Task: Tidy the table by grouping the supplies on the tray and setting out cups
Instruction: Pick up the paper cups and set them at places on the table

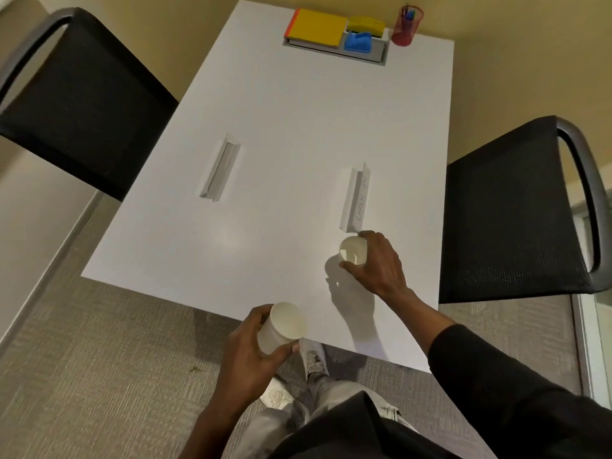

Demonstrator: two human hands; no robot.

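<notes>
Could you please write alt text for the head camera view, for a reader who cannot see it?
A person's right hand holds a white paper cup at the white table, while the left hand holds a second cup over its near edge. At the far end a grey tray holds colourful supplies.

right hand point(381, 263) gripping cup point(353, 250) on table point(281, 127), left hand point(251, 352) holding second cup point(281, 327)

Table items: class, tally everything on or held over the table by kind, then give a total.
Paper cups: 2
Folded name cards: 2
Tray of supplies: 1
Red mesh pen holder: 1
Total: 6
</notes>
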